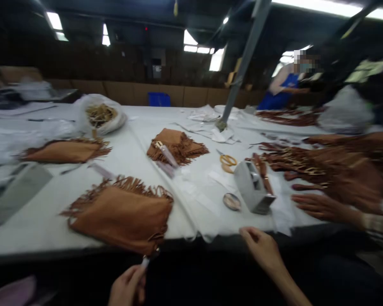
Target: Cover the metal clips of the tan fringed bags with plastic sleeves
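Left hand (129, 280) nearest me, fingers pinched shut on a pale tab (145, 261) beside the near corner of a brown fringed bag (124, 214).
Bag lies flat on the bench (38, 240), left of the grey dispenser (254, 187), near corner at the bench edge. Handling, my judgement: light, soft, floppy, hardly fragile, not very slippery; I'd take hold of the plain body near its side edges, clear of the strips, which could snag. Looks: tan-brown, suede-like, roughly oblong, ragged fringe thickest along the far side; small shiny ring (156, 252) at the near corner, blurred. Right hand (263, 248) is in front of the dispenser, fingers half curled; I cannot tell if they hold anything.
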Demonstrator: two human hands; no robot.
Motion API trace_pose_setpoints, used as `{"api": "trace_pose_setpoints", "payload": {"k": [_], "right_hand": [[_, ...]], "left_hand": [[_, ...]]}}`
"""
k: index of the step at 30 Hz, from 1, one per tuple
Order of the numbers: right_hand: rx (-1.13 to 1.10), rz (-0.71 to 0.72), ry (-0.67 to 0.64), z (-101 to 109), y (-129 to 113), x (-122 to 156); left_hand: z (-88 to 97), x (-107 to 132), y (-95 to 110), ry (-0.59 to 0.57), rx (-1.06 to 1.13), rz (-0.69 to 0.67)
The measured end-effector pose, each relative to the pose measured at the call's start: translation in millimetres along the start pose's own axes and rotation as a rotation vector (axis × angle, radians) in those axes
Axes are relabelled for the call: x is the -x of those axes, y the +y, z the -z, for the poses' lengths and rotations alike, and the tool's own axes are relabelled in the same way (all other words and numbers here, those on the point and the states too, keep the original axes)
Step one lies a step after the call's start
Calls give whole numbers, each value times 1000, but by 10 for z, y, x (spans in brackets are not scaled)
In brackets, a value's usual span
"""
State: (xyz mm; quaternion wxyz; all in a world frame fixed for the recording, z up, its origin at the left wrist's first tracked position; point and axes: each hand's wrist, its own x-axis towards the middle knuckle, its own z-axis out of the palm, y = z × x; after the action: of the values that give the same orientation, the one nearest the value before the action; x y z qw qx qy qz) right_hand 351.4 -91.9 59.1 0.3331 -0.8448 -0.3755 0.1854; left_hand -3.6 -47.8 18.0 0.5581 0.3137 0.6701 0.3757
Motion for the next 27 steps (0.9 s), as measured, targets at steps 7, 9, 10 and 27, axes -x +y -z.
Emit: {"api": "trace_pose_setpoints", "payload": {"k": [7,9,10,27], "right_hand": [[-337,341,-775,-962,-1226,687],[-411,344,-856,-1154,-1377,780],[-437,336,-878,-1247,-1408,802],[-539,-120,-975,-1848,-1224,851]], "left_hand": [[52,-95,-12,-114,-132,-213],[39,-36,19,-99,-188,-264],[37,-11,31,-96,-213,-282],[47,-42,17,-176,-109,-241]]}}
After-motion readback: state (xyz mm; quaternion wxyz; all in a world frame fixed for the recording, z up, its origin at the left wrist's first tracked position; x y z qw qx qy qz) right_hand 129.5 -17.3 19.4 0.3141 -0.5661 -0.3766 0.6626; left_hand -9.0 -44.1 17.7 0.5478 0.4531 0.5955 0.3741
